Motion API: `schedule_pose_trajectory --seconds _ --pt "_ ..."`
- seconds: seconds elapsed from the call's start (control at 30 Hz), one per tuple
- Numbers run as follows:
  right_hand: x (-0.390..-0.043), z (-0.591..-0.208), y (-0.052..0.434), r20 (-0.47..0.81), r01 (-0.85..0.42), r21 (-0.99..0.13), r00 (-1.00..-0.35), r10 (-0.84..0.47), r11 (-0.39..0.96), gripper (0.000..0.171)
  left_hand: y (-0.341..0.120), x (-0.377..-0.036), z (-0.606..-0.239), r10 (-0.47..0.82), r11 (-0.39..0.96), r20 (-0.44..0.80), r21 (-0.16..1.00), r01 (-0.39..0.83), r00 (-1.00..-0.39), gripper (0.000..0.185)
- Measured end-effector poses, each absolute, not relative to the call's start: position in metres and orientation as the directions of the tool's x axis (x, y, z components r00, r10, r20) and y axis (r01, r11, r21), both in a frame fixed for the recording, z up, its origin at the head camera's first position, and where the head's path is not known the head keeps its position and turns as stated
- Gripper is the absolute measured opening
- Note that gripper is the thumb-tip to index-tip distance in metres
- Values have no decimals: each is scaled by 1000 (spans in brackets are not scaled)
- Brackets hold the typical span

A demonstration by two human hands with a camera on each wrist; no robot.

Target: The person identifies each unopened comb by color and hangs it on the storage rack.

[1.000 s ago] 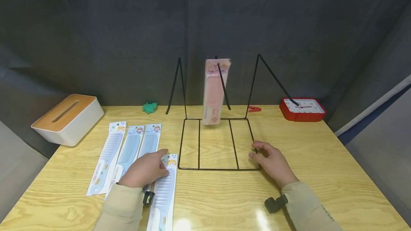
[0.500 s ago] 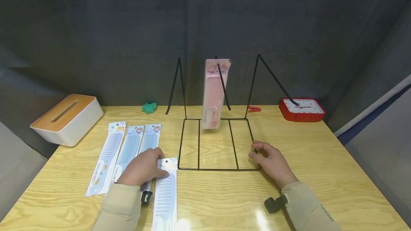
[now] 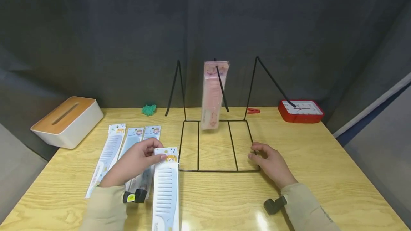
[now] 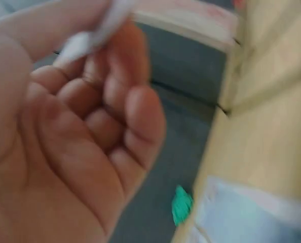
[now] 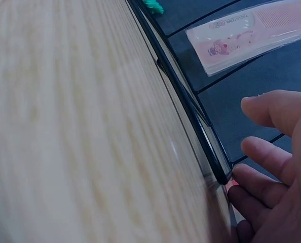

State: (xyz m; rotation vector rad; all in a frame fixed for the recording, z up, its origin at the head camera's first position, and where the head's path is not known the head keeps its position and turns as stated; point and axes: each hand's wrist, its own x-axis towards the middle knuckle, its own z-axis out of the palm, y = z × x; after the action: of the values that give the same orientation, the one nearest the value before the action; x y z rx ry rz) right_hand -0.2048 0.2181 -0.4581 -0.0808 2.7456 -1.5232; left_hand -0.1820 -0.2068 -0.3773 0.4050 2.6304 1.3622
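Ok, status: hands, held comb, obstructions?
Left hand pinches packaged blue comb by top. Right hand open at right edge of wire rack. Middle hook occupied by packaged pink comb.

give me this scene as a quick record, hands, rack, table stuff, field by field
left hand: pinches top of packaged blue comb
right hand: fingers loosely bent by rack's near right corner; contact unclear
rack: black wire; pink comb on middle hook, outer hooks bare
table, left: three more blue combs, tissue box
table, back: green string, red clip, red clock
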Motion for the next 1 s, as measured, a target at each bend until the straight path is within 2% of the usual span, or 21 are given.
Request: schedule_pose_trajectory --seconds 0.13,0.23,0.3,0.37,0.47,0.63,0.7,1.0 --pt "-204 -458 216 37 -49 -831 -999 -34 554 49 -204 -168 -354 275 343 129 912 222 -953 14" --pt "-204 -457 215 33 -34 -802 -999 -12 597 55 -198 -157 -341 275 115 254 949 294 -927 2" --pt "-203 -456 215 21 -16 -779 -1000 0 627 56 -192 -151 -335 277 -48 336 940 336 -900 12" --pt "-203 -456 216 10 -7 -761 -1000 2 649 56 -185 -146 -330 258 -155 396 917 367 -881 20" --pt "-203 -456 217 -21 -3 -736 -999 -27 677 66 -175 -141 -324 184 -201 450 888 415 -874 25" --pt "-203 -455 217 -32 -77 -650 -991 -129 756 102 -161 -138 -314 43 -237 443 875 421 -896 21" --pt "-203 -455 216 -30 -109 -625 -986 -163 773 110 -156 -138 -311 0 -264 433 870 417 -902 18" --pt "-202 -455 215 -40 -125 -622 -981 -190 773 117 -137 -141 -297 -162 -304 394 852 425 -905 8"
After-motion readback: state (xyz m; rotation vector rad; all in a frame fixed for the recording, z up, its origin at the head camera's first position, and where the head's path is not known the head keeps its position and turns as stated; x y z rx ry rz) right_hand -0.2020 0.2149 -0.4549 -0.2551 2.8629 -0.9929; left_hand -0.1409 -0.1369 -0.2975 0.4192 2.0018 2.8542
